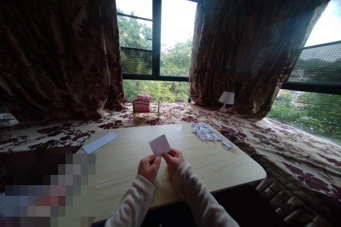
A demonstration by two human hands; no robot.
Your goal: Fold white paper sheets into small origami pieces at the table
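Observation:
Between my two hands, above the wooden table [122, 170], is a small white sheet of paper [160, 144], tilted with one corner pointing up. My left hand [149, 166] pinches its lower edge between thumb and curled fingers. On the lower right corner, my right hand [173, 157] grips the same paper, close beside the left. A stack of white paper strips [100, 142] lies at the table's left. Several folded white paper pieces [204, 131] are heaped at the far right, and a small white triangle of paper [179, 128] lies near the far edge.
Beyond the table, a patterned cloth [176, 111] covers the ledge below the windows. On it stand a small rack with folded striped cloths [142, 103] and a white lamp [226, 98]. Heavy curtains [226, 49] hang on both sides. A blurred pixel block hides the lower left.

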